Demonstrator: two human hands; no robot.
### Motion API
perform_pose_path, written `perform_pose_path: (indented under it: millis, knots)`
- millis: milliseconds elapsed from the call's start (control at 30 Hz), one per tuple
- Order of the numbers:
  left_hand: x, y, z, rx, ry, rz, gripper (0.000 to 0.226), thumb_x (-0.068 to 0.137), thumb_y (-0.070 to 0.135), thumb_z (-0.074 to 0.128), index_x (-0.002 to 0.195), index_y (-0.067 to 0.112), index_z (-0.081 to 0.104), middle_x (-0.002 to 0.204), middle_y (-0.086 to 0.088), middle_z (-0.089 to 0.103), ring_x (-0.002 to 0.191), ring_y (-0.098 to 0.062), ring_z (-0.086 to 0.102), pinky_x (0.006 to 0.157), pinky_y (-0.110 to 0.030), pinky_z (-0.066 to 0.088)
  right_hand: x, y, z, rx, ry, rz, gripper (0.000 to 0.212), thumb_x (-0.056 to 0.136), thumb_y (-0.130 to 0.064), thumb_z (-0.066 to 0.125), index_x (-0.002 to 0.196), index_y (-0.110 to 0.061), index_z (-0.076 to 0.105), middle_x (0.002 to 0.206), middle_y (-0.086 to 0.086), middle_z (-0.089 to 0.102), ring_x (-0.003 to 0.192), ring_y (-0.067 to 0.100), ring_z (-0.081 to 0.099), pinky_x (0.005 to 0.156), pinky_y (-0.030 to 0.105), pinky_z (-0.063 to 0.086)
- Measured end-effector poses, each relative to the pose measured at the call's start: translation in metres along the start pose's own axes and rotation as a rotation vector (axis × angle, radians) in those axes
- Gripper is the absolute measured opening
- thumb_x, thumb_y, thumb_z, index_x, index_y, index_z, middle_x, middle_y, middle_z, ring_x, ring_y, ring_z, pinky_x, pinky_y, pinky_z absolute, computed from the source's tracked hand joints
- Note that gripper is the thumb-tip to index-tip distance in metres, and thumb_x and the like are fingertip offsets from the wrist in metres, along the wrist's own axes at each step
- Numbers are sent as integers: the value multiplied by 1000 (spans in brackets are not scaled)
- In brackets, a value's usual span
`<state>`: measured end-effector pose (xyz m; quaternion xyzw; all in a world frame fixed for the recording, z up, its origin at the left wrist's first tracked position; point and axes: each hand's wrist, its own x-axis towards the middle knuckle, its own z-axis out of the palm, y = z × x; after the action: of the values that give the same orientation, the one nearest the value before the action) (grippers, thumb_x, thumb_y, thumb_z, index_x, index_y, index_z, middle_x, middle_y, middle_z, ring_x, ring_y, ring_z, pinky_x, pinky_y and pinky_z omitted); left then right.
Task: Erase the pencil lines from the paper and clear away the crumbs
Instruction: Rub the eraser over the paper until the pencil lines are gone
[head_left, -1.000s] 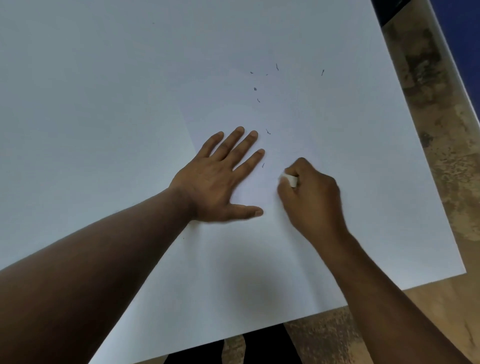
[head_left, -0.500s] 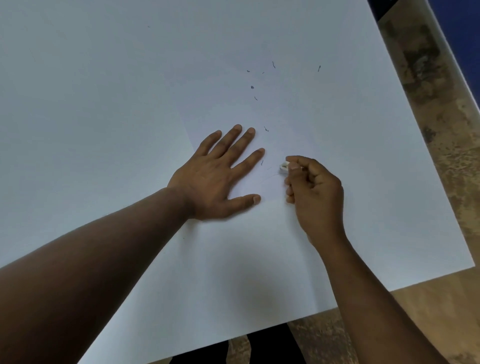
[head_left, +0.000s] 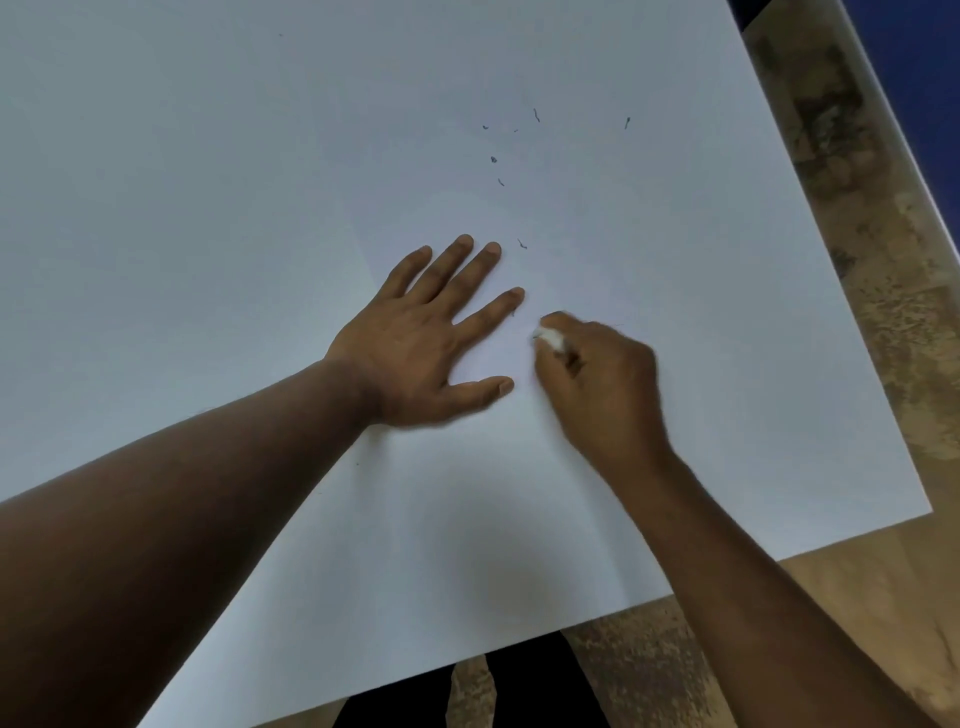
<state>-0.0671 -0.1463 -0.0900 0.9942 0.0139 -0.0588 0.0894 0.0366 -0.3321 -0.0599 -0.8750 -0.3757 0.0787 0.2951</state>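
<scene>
Head view | left hand (head_left: 415, 343) flat on paper (head_left: 208, 208) | right hand (head_left: 597, 384) pinching eraser (head_left: 549, 338)

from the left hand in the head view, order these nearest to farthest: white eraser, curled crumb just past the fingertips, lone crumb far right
1. Curled dark crumb, just beyond the flat left hand fingertips.
2. Small white eraser, to its right, pinched in the right hand; close to call with 1.
3. Lone dark crumb, far upper right on the white paper.

Left hand (head_left: 415, 343) flat on white paper (head_left: 208, 208), fingers spread, right hand (head_left: 597, 384) just beside it pinching a white eraser (head_left: 549, 338) against the sheet, dark crumbs (head_left: 493, 159) scattered beyond, mottled brown table (head_left: 857, 260) at right
</scene>
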Motion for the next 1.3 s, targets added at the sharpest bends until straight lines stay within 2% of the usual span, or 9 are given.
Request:
perform_pose_path:
  millis: [100,200,367,500,633,833,1033,1200,1300]
  knots:
    - [1,1,0,8,-13,-7,86,95,80,13,166,33,1,173,-6,-15,159,-26,-16,129,-50,-3,7,13,-14,86,79,180,12,93,-21,61,91,-15,71,60,-12,52,57,9,49,61,23,44]
    - [0,1,0,1,3,-7,85,95,79,15,166,33,4,173,-6,-12,160,-26,-15,129,-50,-2,4,-1,-9,155,98,208,9,88,-18,65,87,-13,72,64,-2,63,60,14,55,64,26,47]
    - [0,2,1,-9,18,7,86,95,80,13,166,33,5,174,-7,-8,160,-26,-12,129,-49,-1,-8,-32,15,170,-41,116,25,90,-22,59,68,-18,50,52,-9,41,50,12,42,52,25,37]
    - [0,1,3,5,41,1,84,97,78,19,166,32,9,174,-8,-5,160,-28,-8,129,-48,-1,4,0,-4,101,85,181,14,89,-20,62,78,-12,65,59,-1,54,59,23,52,62,36,48]
    - [0,1,4,15,52,2,84,97,78,21,166,32,9,174,-8,-5,160,-27,-8,129,-48,-2,8,14,-14,116,135,275,19,89,-20,62,80,-4,67,65,15,58,66,33,56,60,39,47]
    - [0,-1,4,13,46,6,85,96,80,16,166,33,4,174,-6,-8,160,-25,-12,129,-47,-2,5,-9,4,175,91,248,12,88,-23,65,85,-15,73,54,-15,48,53,7,50,55,15,40]
    - [-1,1,3,10,52,-1,84,97,79,18,166,31,12,174,-8,-3,161,-28,-7,129,-47,-2,-2,24,-22,90,184,334,11,85,-21,65,78,-15,70,54,-6,50,57,16,52,61,31,45]
    - [-1,1,3,16,49,-3,85,96,79,17,166,31,11,174,-8,-5,160,-28,-8,129,-48,-1,4,26,-21,238,180,440,10,83,-23,66,81,-15,71,62,8,58,61,27,57,60,34,50]
    - [-1,0,4,14,41,3,84,97,79,17,166,32,7,174,-7,-7,160,-26,-10,129,-48,-1,-1,12,-9,205,131,342,8,84,-24,66,82,-17,70,61,1,59,60,18,56,61,26,47]
